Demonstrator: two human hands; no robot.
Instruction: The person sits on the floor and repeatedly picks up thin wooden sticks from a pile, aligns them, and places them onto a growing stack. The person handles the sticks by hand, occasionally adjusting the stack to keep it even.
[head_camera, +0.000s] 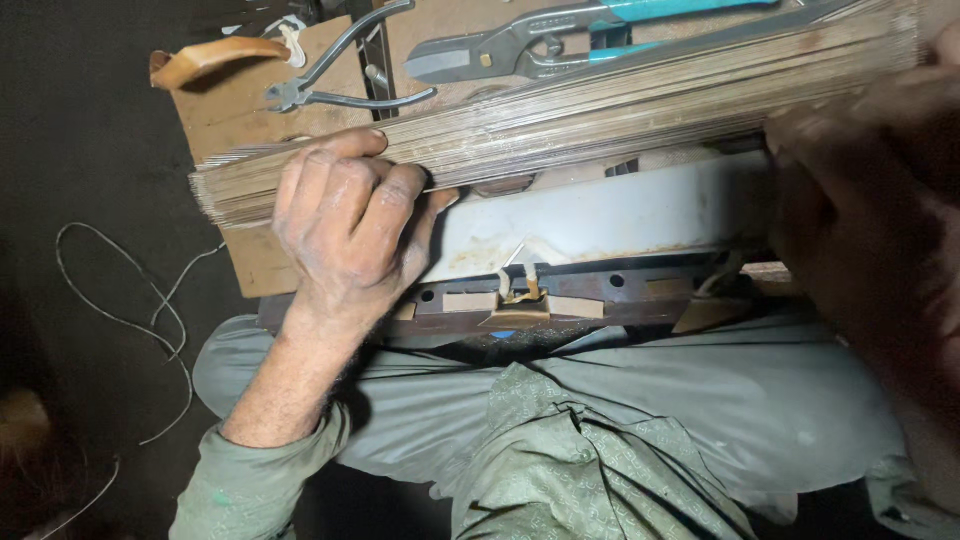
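A long stack of thin metal sheets (620, 105) lies slanted across the view, edges up, over a white metal piece (620, 215). My left hand (350, 220) grips the stack near its left end, fingers curled over the edges. My right hand (860, 210) is close to the camera and blurred, holding the stack's right end. Below the white piece runs a dark bar (600, 295) with holes and small tan tabs.
A wooden board (240, 110) lies under the stack. On it rest thin pliers (335, 75), blue-handled cutters (540, 40) and a curved tan strip (215, 55). Loose wire (150, 310) lies on the dark floor at left. My green-clothed legs (600, 420) fill the lower view.
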